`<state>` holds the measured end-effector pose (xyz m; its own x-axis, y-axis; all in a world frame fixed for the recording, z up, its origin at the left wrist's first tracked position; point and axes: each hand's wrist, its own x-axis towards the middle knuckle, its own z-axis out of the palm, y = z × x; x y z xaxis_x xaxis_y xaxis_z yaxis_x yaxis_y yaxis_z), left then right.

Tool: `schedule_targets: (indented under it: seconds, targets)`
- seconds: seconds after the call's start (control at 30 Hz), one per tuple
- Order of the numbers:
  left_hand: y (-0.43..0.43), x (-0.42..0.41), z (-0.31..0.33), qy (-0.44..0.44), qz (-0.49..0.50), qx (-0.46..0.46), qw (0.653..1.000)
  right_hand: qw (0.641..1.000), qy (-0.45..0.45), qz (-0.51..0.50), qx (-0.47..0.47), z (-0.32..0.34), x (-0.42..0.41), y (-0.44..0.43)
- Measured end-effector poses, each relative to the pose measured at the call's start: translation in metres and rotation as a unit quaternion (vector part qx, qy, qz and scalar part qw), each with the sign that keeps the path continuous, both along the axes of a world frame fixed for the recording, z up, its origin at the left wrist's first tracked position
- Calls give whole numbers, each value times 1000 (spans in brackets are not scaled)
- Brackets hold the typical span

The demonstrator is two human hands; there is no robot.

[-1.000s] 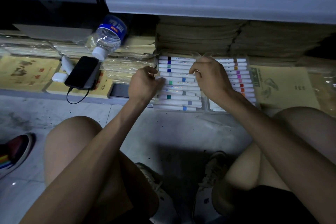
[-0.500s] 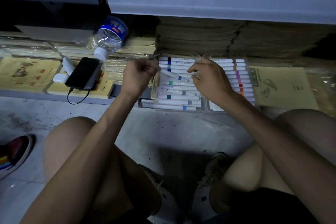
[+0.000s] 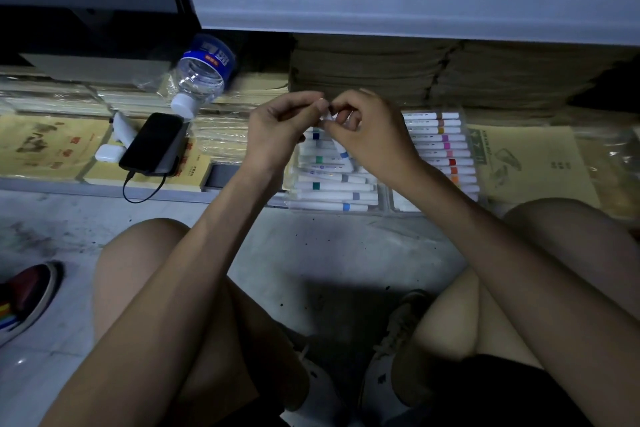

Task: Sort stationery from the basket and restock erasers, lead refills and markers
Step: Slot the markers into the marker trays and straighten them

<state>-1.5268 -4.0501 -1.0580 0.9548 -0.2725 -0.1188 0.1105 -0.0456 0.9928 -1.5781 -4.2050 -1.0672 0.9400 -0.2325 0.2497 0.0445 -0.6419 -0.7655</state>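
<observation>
- We see through one wide-angle camera worn on the head, facing forward and steeply down over the bare knees [image 3: 138,253] of a crouching person.
- The clear plastic tray of white markers with coloured bands [image 3: 332,212] sits just above the picture's middle, close to the lens.
- Above that tray the grey metal shelf edge [image 3: 415,10] spans the top. Below it lies pale concrete floor [image 3: 346,253]. Left of it rest a black phone [image 3: 152,144] and a clear water bottle [image 3: 202,76].

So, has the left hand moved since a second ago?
Yes: the left hand lifted off the clear plastic marker tray, toward the brown paper stack, joining the right hand on a white blue-banded marker.
</observation>
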Motion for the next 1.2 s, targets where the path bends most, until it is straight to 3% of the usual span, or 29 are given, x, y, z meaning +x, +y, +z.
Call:
schedule_targets:
  seconds: [0.13, 0.33, 0.57, 0.67, 0.77, 0.83, 1.2]
  targets:
    - [5, 4, 2, 37, -22, -23, 999, 995, 18, -42, 87, 1, 3, -6]
    - [21, 17, -17, 50, 105, 34, 993, 939, 79, -109, 315, -9, 0, -23]
    - [20, 19, -47, 124, 66, 136, 981, 895, 158, -127, 398, -34, -6, -35]
    - [17, 20, -56, 151, 41, 144, 977, 921, 182, -113, 327, -43, -8, -42]
    - [15, 23, -61, 169, 25, 150, 974, 972, 160, -114, 131, -52, -8, -47]
    - [13, 24, -63, 170, 30, 156, 973, 984, 141, -96, 58, -54, -8, -47]
    - [2, 25, -64, 166, 53, 152, 973, 990, 100, -34, -97, -60, -10, -45]
